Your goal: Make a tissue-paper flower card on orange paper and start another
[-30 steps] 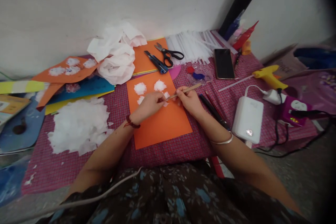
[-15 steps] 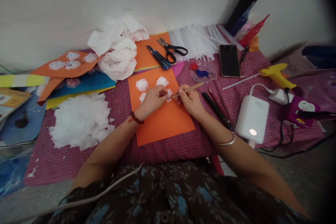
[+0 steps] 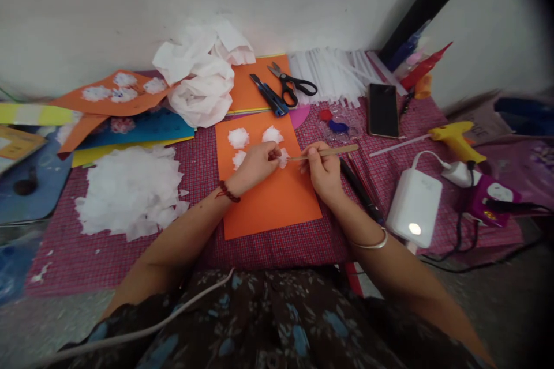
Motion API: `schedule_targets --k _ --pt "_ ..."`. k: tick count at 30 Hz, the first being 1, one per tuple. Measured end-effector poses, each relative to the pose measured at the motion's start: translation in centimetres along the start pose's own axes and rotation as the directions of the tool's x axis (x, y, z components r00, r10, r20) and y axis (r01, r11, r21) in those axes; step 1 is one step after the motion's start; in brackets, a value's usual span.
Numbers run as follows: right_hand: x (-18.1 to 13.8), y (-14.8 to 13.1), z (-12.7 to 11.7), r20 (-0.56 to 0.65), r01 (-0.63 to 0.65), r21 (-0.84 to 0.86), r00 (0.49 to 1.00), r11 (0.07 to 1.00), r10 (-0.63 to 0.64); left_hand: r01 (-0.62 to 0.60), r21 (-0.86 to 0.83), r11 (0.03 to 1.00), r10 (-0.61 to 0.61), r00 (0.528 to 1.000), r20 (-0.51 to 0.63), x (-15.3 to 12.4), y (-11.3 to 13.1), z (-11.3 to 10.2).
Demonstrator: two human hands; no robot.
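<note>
My left hand (image 3: pixel 258 167) is closed in a pinch at a small folded white paper piece (image 3: pixel 283 158), above an orange sheet (image 3: pixel 270 207). In my right hand (image 3: pixel 324 172) is a slim wooden stick (image 3: pixel 340 150), its narrow end pointing left and reaching the paper piece. Whether the tip touches the paper or lies just beside it is hard to see. White paper tufts sit on the upper part of the sheet, one tuft (image 3: pixel 238 138) at left and another tuft (image 3: pixel 272 134) at right. A lower tuft (image 3: pixel 238 159) is partly hidden by my left hand.
A pile of white paper pieces (image 3: pixel 130 193) lies left. Behind the sheet are a box cutter (image 3: pixel 269 95), scissors (image 3: pixel 292 83) and crumpled paper (image 3: pixel 201 92). A clear palette (image 3: pixel 340 125) with red and blue, phone (image 3: pixel 383 109), glue gun (image 3: pixel 454 135) and white power bank (image 3: pixel 414 207) are right.
The stick has swung flatter and shifted right with my right hand, its narrow end now at the paper piece. My left hand keeps its pinch. The whole view has shifted slightly.
</note>
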State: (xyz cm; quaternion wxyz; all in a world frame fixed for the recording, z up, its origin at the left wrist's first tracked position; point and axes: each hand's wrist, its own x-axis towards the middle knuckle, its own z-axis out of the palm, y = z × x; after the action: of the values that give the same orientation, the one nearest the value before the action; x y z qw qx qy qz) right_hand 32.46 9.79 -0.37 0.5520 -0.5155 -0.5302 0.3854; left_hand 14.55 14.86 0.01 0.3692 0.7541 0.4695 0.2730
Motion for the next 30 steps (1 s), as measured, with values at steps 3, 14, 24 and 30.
schedule_targets --k 3,14,24,30 --pt "0.0 0.5 0.1 0.094 0.036 -0.047 0.995 0.998 -0.032 -0.003 0.004 1.000 0.003 1.000 -0.003 0.0 0.0 0.0" --pt "0.2 1.3 0.0 0.221 0.131 -0.216 0.972 0.968 -0.082 -0.031 0.017 0.999 0.034 0.977 -0.212 0.0 -0.3 -0.2" --pt "-0.9 0.0 0.1 0.483 0.466 -0.539 0.853 0.702 -0.196 0.022 0.144 0.989 0.004 0.984 -0.180 0.0 -0.4 -0.5" --pt "-0.7 -0.3 -0.4 0.294 0.337 -0.328 0.924 0.882 -0.244 0.010 0.133 0.991 0.016 0.981 -0.196 -0.1 -0.4 -0.6"
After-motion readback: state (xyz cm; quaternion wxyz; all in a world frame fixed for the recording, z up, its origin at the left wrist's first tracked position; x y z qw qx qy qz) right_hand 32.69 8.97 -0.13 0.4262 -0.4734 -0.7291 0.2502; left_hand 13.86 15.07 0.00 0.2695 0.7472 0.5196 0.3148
